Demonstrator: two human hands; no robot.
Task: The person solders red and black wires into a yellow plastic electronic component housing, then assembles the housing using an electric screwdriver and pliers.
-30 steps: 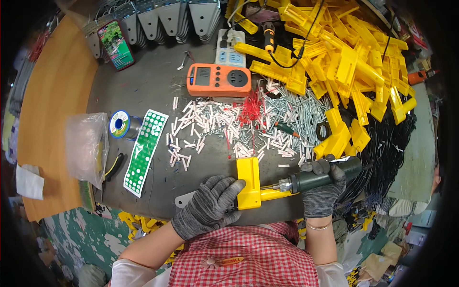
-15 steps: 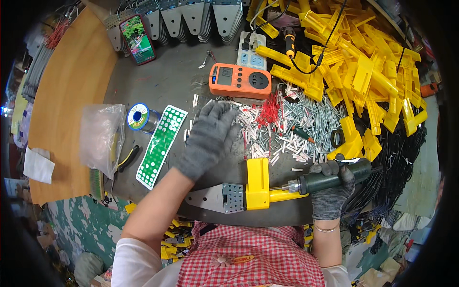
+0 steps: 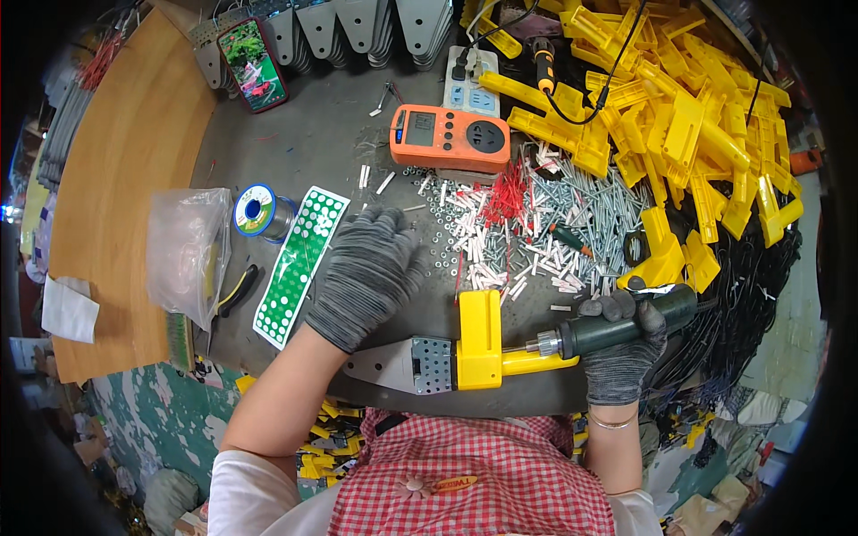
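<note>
My right hand (image 3: 618,344), in a grey knit glove, grips a dark green electric screwdriver (image 3: 617,329) lying sideways, its tip against a yellow plastic part (image 3: 483,341) with a grey metal plate (image 3: 402,366) at the bench's near edge. My left hand (image 3: 368,272), also gloved, is spread flat over the bench with its fingers toward a scatter of small white tubes and screws (image 3: 487,237). It holds nothing that I can see. A bunch of red wires (image 3: 508,192) lies among the tubes.
An orange meter (image 3: 449,138) stands behind the tubes, with a white power strip (image 3: 463,80) beyond. A heap of yellow plastic parts (image 3: 688,134) fills the right. At left lie a green perforated board (image 3: 297,263), a solder spool (image 3: 256,210), a clear bag (image 3: 183,250), pliers (image 3: 234,290) and a phone (image 3: 253,62).
My left hand let go of the yellow part and reached forward over the bench toward the white tubes. The right hand kept the screwdriver against the part.
</note>
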